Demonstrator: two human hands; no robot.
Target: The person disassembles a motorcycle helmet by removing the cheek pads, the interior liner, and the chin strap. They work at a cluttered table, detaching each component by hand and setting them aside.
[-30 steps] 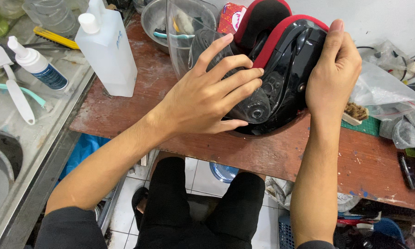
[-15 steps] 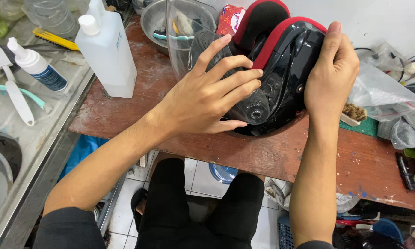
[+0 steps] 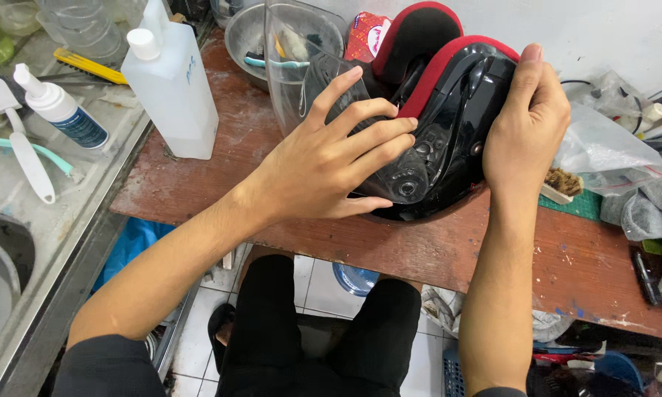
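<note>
Helmet black, on wooden table | left hand spread flat on clear visor | right hand gripping shell | visor seemingly part-seated at pivot.

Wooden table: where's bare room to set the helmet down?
Bare wood lies on the wooden table between the white bottle and the left hand, and along the front edge right of the right hand. Behind the helmet, the metal bowl and plastic bag crowd it.

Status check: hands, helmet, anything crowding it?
Left hand flat on clear visor. Right hand gripping black helmet shell. Helmet on wooden table. White bottle and plastic bag close alongside.
</note>
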